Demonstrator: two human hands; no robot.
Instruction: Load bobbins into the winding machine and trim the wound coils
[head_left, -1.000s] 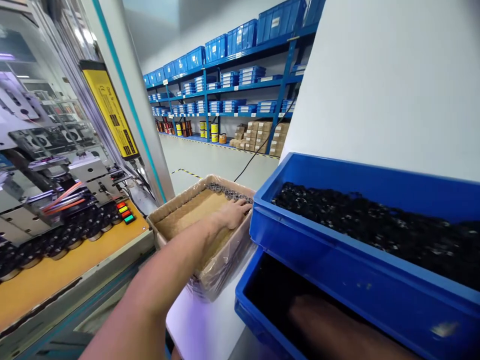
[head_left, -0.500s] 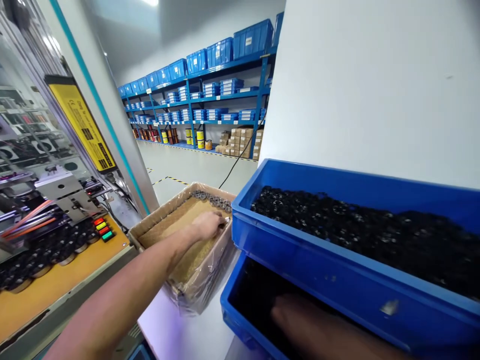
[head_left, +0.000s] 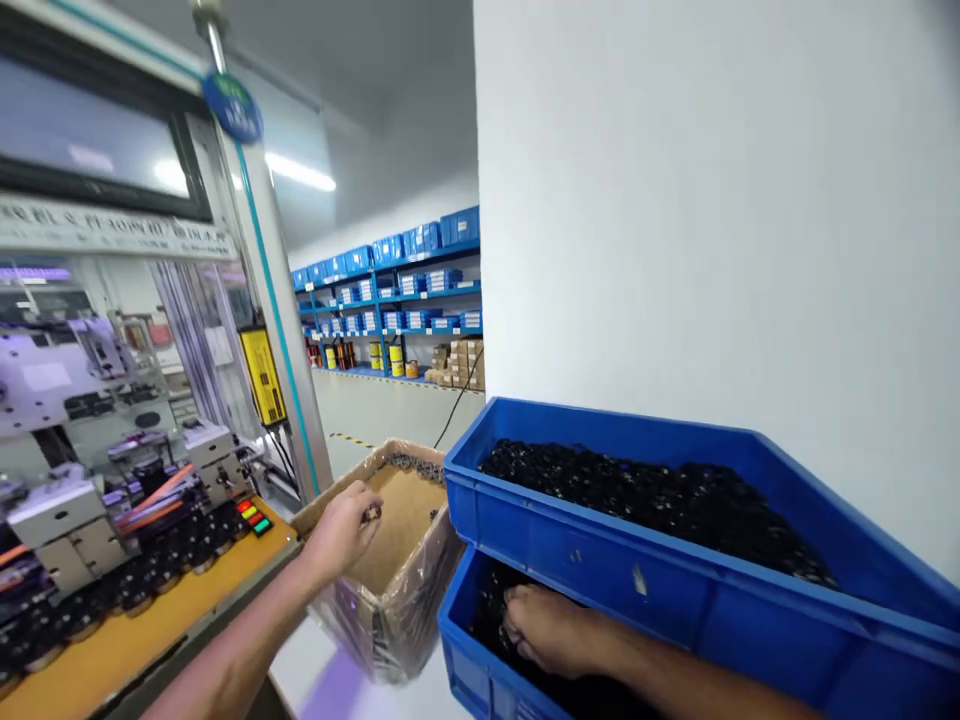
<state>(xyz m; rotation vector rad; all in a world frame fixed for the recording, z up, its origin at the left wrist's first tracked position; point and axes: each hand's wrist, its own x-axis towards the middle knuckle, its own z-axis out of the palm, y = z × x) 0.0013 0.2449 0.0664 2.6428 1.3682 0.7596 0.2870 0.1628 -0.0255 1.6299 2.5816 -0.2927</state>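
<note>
My left hand [head_left: 346, 528] is over the near left part of a plastic-wrapped cardboard box [head_left: 420, 605]. Its fingers are closed on a small ring-shaped metal part [head_left: 372, 512], partly covered by the fingertips. Inside the box lies a flat brown cardboard sheet [head_left: 405, 520], with a row of small grey metal parts [head_left: 414, 466] along the far side. My right hand [head_left: 546, 628] reaches into the lower blue bin [head_left: 459, 655], which holds small black parts [head_left: 491, 590]. Those fingers are curled down, and whatever they grip is hidden.
An upper blue bin [head_left: 570, 520] of black parts [head_left: 645, 490] overhangs the lower one, against a white wall [head_left: 675, 220]. At left, a machine has a yellow-orange ledge [head_left: 180, 610] lined with black round parts [head_left: 139, 590] and coloured buttons [head_left: 253, 516]. Blue shelving [head_left: 382, 300] stands behind.
My left hand has moved from the box's right side back to its near left, now with a small part. My right hand has moved left and shows more clearly. The view has tilted up.
</note>
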